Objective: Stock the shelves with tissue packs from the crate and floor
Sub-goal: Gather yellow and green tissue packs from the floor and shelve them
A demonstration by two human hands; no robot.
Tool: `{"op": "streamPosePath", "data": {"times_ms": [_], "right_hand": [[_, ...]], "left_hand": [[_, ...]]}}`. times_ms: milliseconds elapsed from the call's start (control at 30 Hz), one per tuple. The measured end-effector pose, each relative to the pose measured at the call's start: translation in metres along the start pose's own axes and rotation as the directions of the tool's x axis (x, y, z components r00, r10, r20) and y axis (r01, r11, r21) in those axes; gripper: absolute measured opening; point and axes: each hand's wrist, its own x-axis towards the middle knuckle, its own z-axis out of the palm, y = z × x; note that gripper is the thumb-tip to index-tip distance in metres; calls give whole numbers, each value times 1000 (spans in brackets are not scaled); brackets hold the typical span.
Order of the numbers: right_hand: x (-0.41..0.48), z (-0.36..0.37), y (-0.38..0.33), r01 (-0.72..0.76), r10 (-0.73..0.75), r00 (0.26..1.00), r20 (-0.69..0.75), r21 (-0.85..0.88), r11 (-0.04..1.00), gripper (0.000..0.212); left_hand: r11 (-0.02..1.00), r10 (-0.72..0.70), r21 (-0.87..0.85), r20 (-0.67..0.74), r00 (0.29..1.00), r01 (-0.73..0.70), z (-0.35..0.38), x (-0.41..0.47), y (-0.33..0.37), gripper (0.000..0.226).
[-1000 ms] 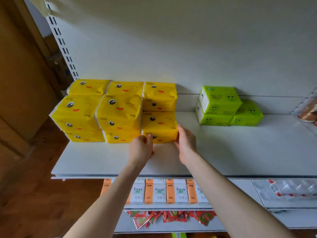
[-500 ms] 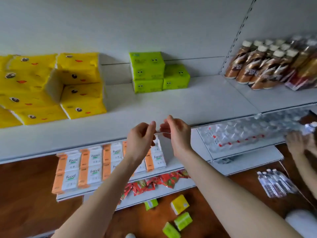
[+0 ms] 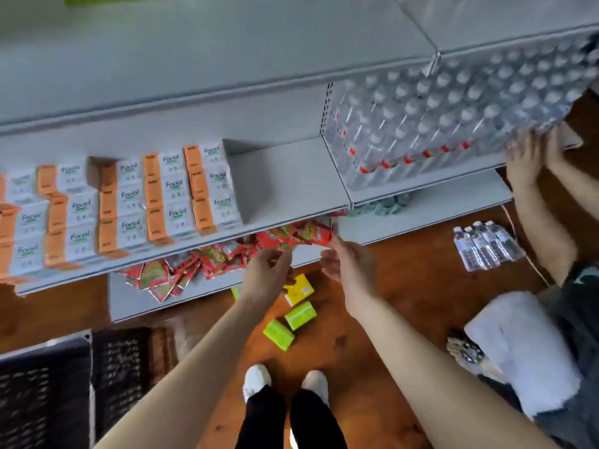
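Note:
On the wooden floor lie a yellow tissue pack [image 3: 299, 289] and two green tissue packs [image 3: 300, 315] [image 3: 278, 334], in front of my feet. My left hand [image 3: 266, 276] hangs above the yellow pack with loosely curled fingers and holds nothing. My right hand [image 3: 348, 267] is beside it, fingers relaxed, empty. A black crate [image 3: 48, 387] stands at the lower left; I cannot make out its contents. The white shelf [image 3: 285, 183] holds orange-and-white Facial tissue packs [image 3: 168, 192] on its left part.
Red snack packets [image 3: 227, 254] lie on the lowest shelf. Water bottles [image 3: 453, 115] fill the right shelf, where another person's hands [image 3: 531, 157] work. A bottle pack [image 3: 486, 244] and a white bag [image 3: 522, 351] lie on the floor at right.
My view has swung down from the yellow and green packs on the upper shelf to the floor. Both hands have dropped with it, still empty.

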Motion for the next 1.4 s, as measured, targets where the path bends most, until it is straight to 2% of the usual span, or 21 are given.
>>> {"op": "streamPosePath", "data": {"times_ms": [167,333,433,600,733,867,1000,1100,1267,1400], "right_hand": [[60,-30,90,-139,140,989,-55,27,990,17],[129,-48,206,-236,238,968,-83,32,971,10],[173,-53,282,-277,275,956,-98,-4,961,13],[252,-43,389,-265,250,961,-117,-142,954,18],[313,-28,448,-123,98,991,-91,-336,934,15],[370,-13,475,43,-60,998,-16,-525,850,24],[411,2,493,35,3,998,56,-657,753,37],[420,8,497,-17,47,999,24,-698,716,42],[388,6,478,-71,23,995,-92,-565,822,42],[337,3,449,-191,119,974,-194,-417,888,43]], "left_hand": [[984,-175,16,3,985,175,45,61,-97,19],[958,-288,-7,-28,957,288,82,129,-222,16],[940,-339,14,-42,940,340,99,170,-298,17],[925,-369,59,-83,926,374,121,244,-399,12],[928,-352,89,-104,930,361,135,297,-452,12],[922,-334,162,-133,933,353,147,348,-483,32],[914,-356,157,-132,925,374,157,387,-499,42],[915,-394,43,-121,911,402,163,396,-499,45],[881,-469,-176,-199,861,439,153,374,-473,49],[869,-494,-192,-291,819,456,131,330,-436,45]]}}
